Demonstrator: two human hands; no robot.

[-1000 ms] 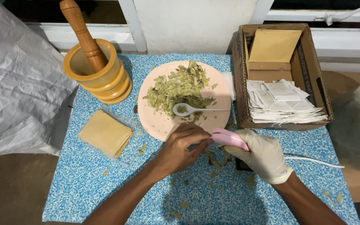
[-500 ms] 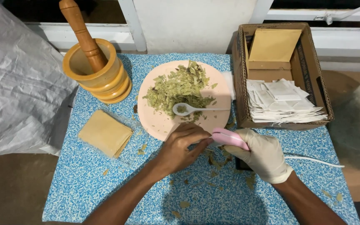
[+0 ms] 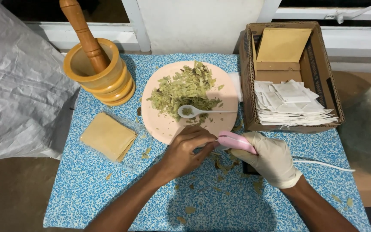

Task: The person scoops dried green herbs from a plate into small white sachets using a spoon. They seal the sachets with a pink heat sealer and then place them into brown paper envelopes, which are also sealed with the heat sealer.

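I see the blue speckled tabletop first, then the brown cardboard box of white sachets at far right, the round pink plate heaped with dried green leaves, the yellow wooden mortar with its pestle, the flat stack of tan paper squares

Small white plastic spoon lies on the plate, nobody touching it

My gloved right hand is wrapped around the pink handheld sealer, white cord trailing right; bare left hand is curled, fingertips pinched at the sealer's nose, what they pinch is hidden

To do this well I judge: keep the pinched edge flat and straight in the sealer, press evenly, keep leaf crumbs out of the seam
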